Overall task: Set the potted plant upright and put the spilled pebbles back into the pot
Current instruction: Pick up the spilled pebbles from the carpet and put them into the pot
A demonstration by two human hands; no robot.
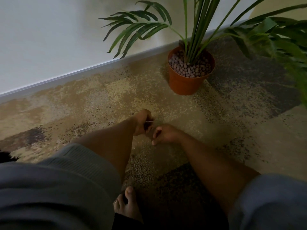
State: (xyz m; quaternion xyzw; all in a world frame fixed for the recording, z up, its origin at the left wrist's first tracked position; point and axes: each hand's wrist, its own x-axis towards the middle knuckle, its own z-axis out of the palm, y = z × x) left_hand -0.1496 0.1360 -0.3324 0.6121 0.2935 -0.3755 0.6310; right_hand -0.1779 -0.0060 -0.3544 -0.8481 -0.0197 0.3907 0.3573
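Already the pot (189, 83) stands upright near the wall with pebbles (187, 68) inside, while the left hand (142, 123) curls around something dark, probably gathered pebbles, and the right hand (163, 134) pinches at the floor (103, 97), perhaps for strays.
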